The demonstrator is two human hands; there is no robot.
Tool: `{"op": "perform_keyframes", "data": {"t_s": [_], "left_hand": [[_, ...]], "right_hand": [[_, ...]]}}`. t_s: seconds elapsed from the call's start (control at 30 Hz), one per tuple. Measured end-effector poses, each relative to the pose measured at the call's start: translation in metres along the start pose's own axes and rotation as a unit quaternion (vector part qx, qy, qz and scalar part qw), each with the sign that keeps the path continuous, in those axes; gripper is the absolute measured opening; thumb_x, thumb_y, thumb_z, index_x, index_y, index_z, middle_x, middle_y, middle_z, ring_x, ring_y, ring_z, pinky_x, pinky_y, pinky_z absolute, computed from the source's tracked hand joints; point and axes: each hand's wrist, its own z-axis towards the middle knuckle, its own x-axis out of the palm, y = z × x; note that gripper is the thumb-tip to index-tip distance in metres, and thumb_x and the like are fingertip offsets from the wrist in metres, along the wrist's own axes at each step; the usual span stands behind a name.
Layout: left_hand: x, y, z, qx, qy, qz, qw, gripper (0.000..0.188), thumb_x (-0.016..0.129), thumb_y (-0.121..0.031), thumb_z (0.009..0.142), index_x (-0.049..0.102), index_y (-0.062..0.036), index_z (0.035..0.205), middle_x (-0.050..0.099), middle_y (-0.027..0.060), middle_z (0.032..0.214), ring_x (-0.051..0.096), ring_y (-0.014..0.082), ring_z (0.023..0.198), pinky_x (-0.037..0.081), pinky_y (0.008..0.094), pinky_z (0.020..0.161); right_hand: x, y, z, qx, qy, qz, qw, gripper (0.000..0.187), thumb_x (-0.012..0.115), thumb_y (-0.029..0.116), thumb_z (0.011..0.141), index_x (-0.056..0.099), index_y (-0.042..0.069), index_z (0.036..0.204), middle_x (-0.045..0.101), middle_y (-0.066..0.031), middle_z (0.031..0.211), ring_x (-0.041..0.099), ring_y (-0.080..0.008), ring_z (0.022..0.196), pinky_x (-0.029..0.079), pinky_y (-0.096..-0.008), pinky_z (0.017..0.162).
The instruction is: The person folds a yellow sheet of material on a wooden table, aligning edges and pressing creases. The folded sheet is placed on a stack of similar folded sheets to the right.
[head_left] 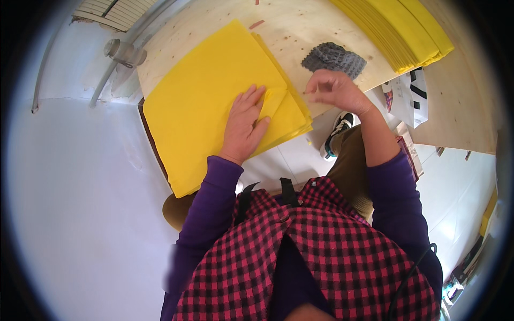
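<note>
On plywood table (300,32): left hand (243,125) flat on yellow sheet stack (209,101); right hand (334,88) raised.

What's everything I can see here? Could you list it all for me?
Stack of yellow sheets: one, yellow, on the near end of the table, overhanging its edge.
Second stack of yellow sheets: one, yellow, far right of the table.
Waffle-weave cloth: one, grey, on the table beyond the right hand.
Wooden table: one, pale plywood.
Printed paper bag: one, white with black, under the table's right edge.
Radiator: one, white, top left, with pipes below it.
Shoe: one, black and white, on the floor.
Left hand: flat on the nearer stack.
Right hand: raised, fingers loosely curled, holding nothing I can make out.
</note>
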Motion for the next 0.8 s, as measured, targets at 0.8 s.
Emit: {"op": "perform_keyframes", "data": {"t_s": [0.8], "left_hand": [[-0.001, 0.001, 0.002, -0.001, 0.007, -0.018, 1.000, 0.034, 0.061, -0.017, 0.083, 0.062, 0.0050, 0.109, 0.050, 0.0181, 0.140, 0.039, 0.0389, 0.134, 0.023, 0.0486, 0.113]], "right_hand": [[0.030, 0.017, 0.006, -0.065, 0.098, -0.049, 0.992, 0.009, 0.069, 0.009, 0.080, 0.063, 0.003, 0.083, 0.058, -0.0034, 0.080, 0.055, -0.0147, 0.074, 0.045, -0.0276, 0.067]]}}
